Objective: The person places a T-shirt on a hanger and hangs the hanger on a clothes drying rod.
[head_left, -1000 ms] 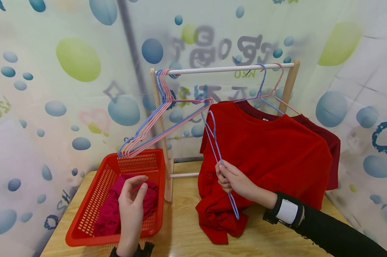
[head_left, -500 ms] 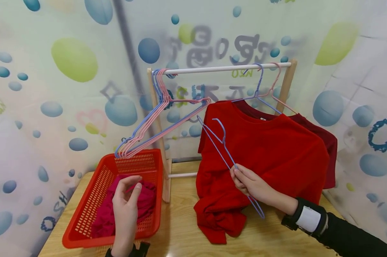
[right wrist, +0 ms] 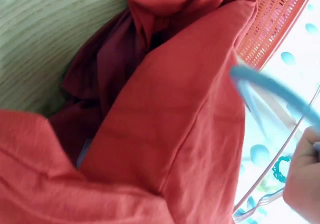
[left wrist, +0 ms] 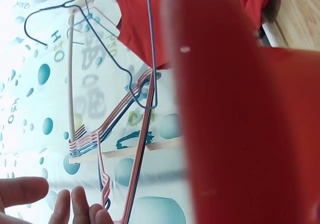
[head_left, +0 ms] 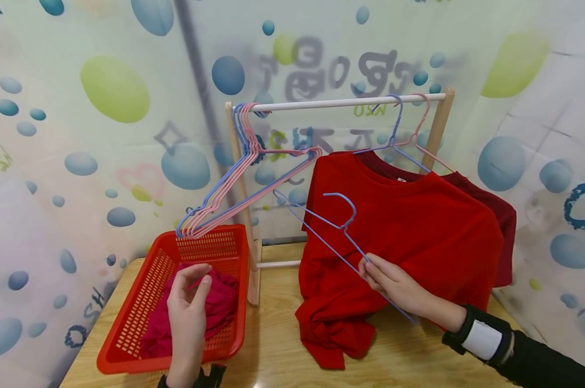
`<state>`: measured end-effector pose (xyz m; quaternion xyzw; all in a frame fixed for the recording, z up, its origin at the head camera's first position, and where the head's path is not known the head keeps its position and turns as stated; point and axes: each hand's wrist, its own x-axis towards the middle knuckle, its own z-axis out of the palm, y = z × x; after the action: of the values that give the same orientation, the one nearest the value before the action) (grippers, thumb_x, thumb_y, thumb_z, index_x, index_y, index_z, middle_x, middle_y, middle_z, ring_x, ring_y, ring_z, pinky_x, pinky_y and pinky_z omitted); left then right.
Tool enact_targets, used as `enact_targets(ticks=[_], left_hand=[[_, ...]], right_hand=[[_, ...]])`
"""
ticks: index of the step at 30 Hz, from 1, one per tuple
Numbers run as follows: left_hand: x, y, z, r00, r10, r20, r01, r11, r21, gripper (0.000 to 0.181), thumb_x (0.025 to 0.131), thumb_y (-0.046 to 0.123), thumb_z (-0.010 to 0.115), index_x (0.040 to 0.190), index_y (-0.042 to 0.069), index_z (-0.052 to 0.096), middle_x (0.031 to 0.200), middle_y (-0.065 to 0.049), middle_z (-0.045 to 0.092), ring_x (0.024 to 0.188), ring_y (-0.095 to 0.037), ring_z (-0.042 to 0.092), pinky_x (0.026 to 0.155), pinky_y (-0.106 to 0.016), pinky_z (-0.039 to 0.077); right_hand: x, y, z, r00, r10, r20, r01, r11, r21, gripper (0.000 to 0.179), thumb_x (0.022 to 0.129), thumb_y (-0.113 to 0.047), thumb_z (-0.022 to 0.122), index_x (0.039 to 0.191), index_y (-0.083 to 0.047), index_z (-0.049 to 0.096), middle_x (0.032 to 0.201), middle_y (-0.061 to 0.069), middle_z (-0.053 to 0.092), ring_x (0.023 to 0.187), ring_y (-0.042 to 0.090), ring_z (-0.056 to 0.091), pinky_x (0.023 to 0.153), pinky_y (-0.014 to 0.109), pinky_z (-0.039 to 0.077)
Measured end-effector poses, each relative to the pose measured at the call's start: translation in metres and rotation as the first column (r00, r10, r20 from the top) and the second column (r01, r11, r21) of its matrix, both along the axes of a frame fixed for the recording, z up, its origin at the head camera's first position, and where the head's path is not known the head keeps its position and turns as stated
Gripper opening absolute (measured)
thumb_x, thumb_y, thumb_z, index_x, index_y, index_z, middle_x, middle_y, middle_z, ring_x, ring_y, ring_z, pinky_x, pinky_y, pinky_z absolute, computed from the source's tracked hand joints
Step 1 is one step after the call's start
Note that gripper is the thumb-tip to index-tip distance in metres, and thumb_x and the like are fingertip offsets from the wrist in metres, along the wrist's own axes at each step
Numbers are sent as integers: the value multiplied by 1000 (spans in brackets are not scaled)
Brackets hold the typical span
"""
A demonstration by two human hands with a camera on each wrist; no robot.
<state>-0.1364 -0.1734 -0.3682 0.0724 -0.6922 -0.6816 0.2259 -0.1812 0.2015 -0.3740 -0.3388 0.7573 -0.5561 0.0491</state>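
My right hand point(head_left: 391, 283) grips a blue wire hanger point(head_left: 356, 243) by one end, in front of the red T-shirt point(head_left: 408, 226). The hanger lies slanted, its hook up and its far corner pointing left. In the right wrist view the hanger's near end point(right wrist: 275, 86) is blurred beside the hand point(right wrist: 305, 179). My left hand point(head_left: 187, 310) hovers over the red basket point(head_left: 109, 355), fingers loosely curved and holding nothing. Crumpled magenta cloth point(head_left: 219, 302) lies in the basket, partly hidden by that hand. The left wrist view shows the left fingertips point(left wrist: 80, 204) apart from the hangers.
A rack with a white rail point(head_left: 321, 105) stands on the wooden table point(head_left: 273, 334). Several pink and blue hangers point(head_left: 224, 183) hang at its left end, above the basket. The red T-shirt and a dark red shirt point(head_left: 506, 231) hang at the right; the red one's lower part bunches on the table.
My right hand has moved right and slightly down with the blue hanger, which has turned from nearly upright to slanted, its hook now to the upper right. The left hand has barely moved.
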Motion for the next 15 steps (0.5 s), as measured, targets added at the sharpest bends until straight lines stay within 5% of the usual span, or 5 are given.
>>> enact_targets(ticks=[6,15], left_hand=[[1,0,2,1000,4,7,-4,1000,0,23,97,15,53,118,5,54,115,-4,57,111,-19,49,88,-24,39],[8,1,6,999,-30,25,30,999,-14,24,97,16,54,118,6,54,117,-4,57,112,-18,49,89,-19,41]], right_hand=[[0,6,-1,990,-59,-126,71,994,89,21,104,-4,28,98,-1,47,58,3,35,45,9,28,41,25,31],[1,18,-5,932,-199,-302,264,945,192,21,99,0,42,96,-16,54,58,-6,39,51,0,34,48,21,36]])
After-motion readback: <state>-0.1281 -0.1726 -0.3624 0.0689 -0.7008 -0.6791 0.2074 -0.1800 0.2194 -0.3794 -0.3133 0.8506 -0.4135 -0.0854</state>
